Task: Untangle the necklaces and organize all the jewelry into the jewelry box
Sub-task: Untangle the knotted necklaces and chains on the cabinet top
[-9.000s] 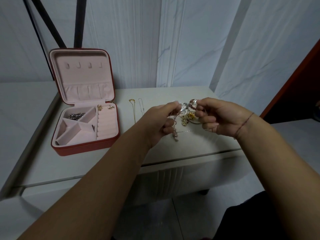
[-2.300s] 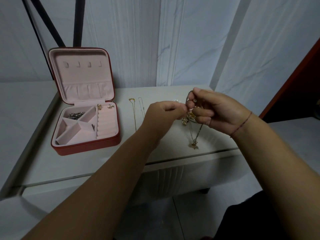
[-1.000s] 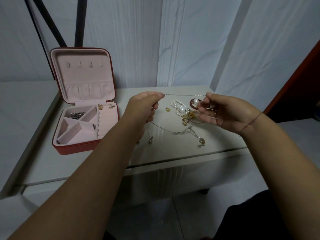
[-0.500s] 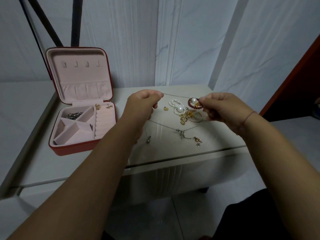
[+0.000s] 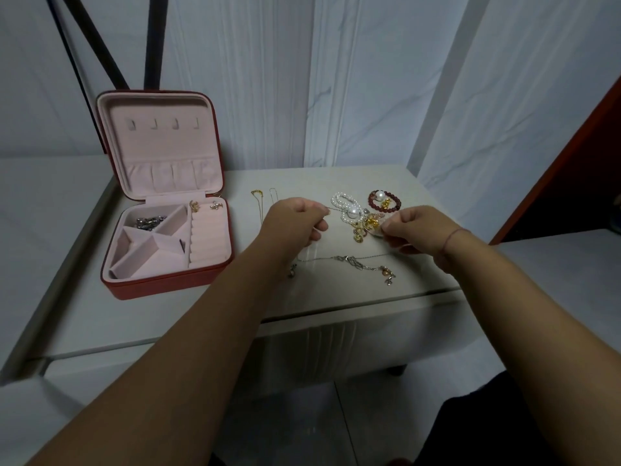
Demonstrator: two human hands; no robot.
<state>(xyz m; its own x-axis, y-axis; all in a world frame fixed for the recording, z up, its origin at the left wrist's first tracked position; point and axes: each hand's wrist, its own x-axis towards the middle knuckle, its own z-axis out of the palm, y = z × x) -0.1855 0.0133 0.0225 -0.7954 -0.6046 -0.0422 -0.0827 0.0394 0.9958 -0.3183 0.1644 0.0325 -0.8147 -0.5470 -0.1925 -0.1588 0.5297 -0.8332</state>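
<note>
A red jewelry box [image 5: 168, 284] stands open at the left, its pink tray holding silver pieces [image 5: 149, 222] and two small gold items. My left hand [image 5: 294, 227] and my right hand [image 5: 415, 230] each pinch an end of a thin chain [image 5: 336, 210] stretched between them over the table. Under it lie a pearl bracelet [image 5: 346, 206], gold charms [image 5: 364, 227] and a red bead bracelet [image 5: 384, 200]. A silver necklace [image 5: 353, 262] with pendants lies nearer the front edge. Two straightened chains [image 5: 257, 203] lie beside the box.
The white table [image 5: 168, 317] has its front edge close to me and a raised rim on the left. A marble wall stands behind. Dark tripod legs [image 5: 100, 45] rise behind the box. A red-brown panel [image 5: 571, 163] is at the right.
Both hands have come down lower and closer together with the thin chain between them. The red bead bracelet, half a second ago by my right fingers, now lies on the table.
</note>
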